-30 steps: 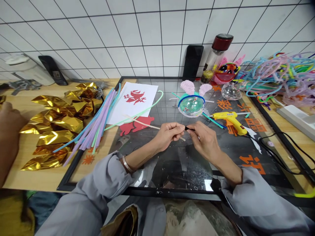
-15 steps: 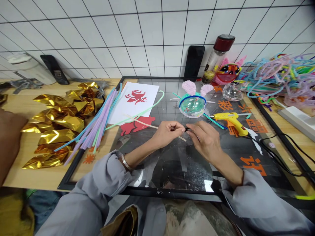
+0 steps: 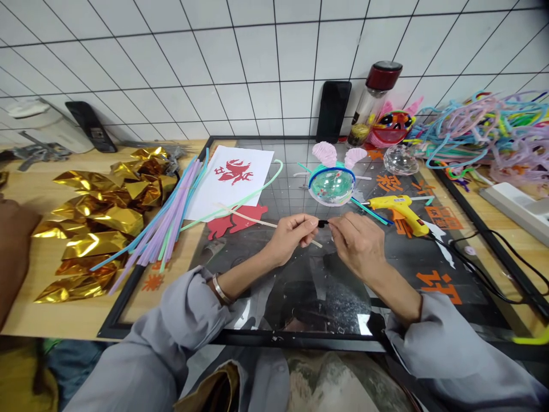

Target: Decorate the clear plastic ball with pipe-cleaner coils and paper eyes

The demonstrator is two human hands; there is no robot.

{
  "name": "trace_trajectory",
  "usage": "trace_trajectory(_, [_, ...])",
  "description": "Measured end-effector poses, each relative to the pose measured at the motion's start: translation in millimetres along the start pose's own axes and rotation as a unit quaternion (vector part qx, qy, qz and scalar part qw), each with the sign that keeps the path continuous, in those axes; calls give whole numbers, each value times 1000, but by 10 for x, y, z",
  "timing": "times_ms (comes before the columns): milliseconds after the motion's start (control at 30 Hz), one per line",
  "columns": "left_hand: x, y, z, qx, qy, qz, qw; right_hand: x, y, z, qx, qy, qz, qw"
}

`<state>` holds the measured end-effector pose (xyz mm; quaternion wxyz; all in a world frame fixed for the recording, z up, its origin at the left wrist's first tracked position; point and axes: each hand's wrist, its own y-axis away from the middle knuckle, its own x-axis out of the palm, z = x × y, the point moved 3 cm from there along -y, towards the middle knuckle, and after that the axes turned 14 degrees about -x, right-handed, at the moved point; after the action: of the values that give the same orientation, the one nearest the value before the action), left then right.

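My left hand and my right hand meet above the dark glass board. Between their fingertips is a short, curled black pipe cleaner, pinched from both sides and partly hidden by the fingers. Just beyond them stands a clear plastic ball ornament with a blue band and two pink fuzzy ears. To the right of my right hand lies a yellow glue gun. A beige pipe cleaner passes under my left hand, beside a red paper cutout.
Left are gold foil pieces, a bundle of pipe cleaners and white paper. A red-lidded bottle and tangled pipe cleaners stand at the back right. A black cable crosses the right side. Another person's arm rests far left.
My fingers have shifted around the black pipe cleaner, so more of it shows between them. The view has tilted slightly; the things on the board stay in place.
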<state>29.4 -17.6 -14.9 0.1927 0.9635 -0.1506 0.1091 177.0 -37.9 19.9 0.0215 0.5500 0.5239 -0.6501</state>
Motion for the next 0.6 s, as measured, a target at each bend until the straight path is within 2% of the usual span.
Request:
trace_trajectory(200, [66, 23, -10, -26, 65, 15, 997, -17, -11, 21, 3, -24, -4, 1000])
trace_trajectory(600, [53, -10, 31, -72, 0, 30, 997, -33, -9, 9, -33, -19, -19, 999])
